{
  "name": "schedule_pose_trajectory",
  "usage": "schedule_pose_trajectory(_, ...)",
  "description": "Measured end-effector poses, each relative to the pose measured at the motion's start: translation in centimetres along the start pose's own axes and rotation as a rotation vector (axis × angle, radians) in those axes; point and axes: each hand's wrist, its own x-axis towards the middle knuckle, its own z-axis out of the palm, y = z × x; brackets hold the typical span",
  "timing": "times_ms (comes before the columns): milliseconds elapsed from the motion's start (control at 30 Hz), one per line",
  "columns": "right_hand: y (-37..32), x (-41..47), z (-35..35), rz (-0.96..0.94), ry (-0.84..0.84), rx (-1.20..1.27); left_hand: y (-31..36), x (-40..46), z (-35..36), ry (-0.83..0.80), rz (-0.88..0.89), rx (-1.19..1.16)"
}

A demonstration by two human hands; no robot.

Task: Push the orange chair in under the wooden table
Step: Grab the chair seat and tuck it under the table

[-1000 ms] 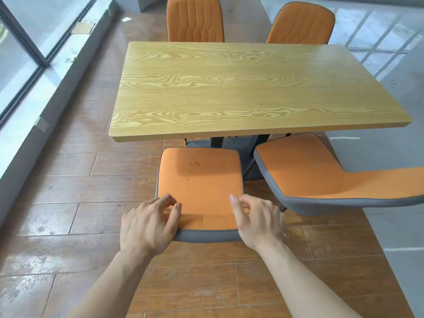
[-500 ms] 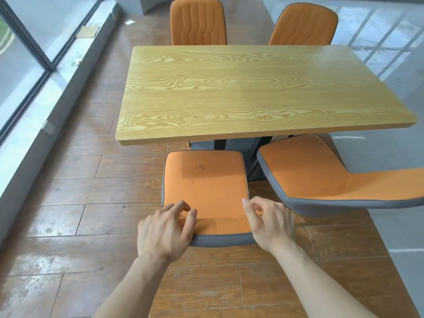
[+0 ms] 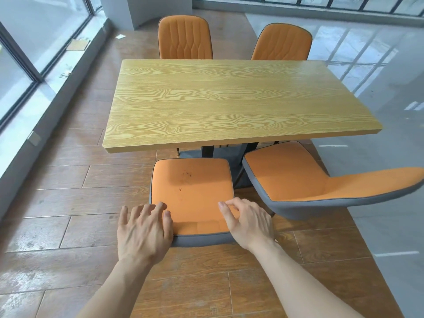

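Observation:
The orange chair (image 3: 191,187) with grey edging stands in front of me, its back towards me. The seat's front edge lies just short of the near edge of the wooden table (image 3: 229,102). My left hand (image 3: 143,228) lies palm-down on the left corner of the chair's back, fingers spread apart. At the right corner, my right hand (image 3: 250,221) curls its fingers over the top, with the thumb on the orange front face.
A second orange chair (image 3: 309,177) stands turned at an angle close on the right, almost touching the first. Two more orange chairs (image 3: 185,37) (image 3: 281,43) are pushed in at the far side. A glass wall with a low sill (image 3: 34,115) runs along the left.
My left hand's fingers have gone from curled on the chair back to spread flat. My view has risen and pulled back, so more of the room shows. The chair stays near the table edge.

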Motion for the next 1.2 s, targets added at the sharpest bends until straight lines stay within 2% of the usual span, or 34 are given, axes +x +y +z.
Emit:
schedule_pose_trajectory(67, 0.4, -1.0, -1.0, -0.048, -0.005, 0.064, 0.2, -0.5, -0.5, 0.006, -0.034, 0.013)
schedule_pose_trajectory(133, 2.2, -2.1, -2.6, -0.082, 0.059, 0.089, 0.8, -1.1, -1.3, 0.048, -0.043, 0.011)
schedule_pose_trajectory(233, 8.0, -3.0, -6.8, -0.033, 0.178, 0.078, 4.3, -1.5, -3.0, 0.147, -0.066, -0.040)
schedule_pose_trajectory(367, 19.0, -2.6, -14.2, 0.057, 0.344, -0.074, 14.4, -0.3, -3.7, 0.219, 0.008, -0.119)
schedule_pose_trajectory(500, 29.2, 0.3, -22.2, 0.056, 0.462, -0.145, 27.8, 2.0, -2.0, 0.195, 0.035, -0.202)
schedule_pose_trajectory(700, 43.9, 5.8, -28.5, 0.139, 0.357, -0.131, 46.7, 4.4, 2.5, 0.093, 0.054, -0.309)
schedule_pose_trajectory(833, 49.7, 9.3, -29.3, 0.177, 0.190, -0.165, 54.8, 5.1, 5.6, 0.038, 0.086, -0.345)
schedule_pose_trajectory(1033, 52.8, 12.1, -28.3, 0.121, 0.014, -0.120, 59.9, 5.8, 9.7, -0.204, 0.055, -0.279)
schedule_pose_trajectory(1133, 52.8, 12.8, -27.4, 0.098, -0.043, -0.094, 59.9, 6.1, 10.5, -0.213, 0.022, -0.230)
schedule_pose_trajectory(1200, 53.1, 12.7, -26.7, 0.097, -0.008, -0.103, 59.7, 6.0, 10.7, -0.197, 0.036, -0.233)
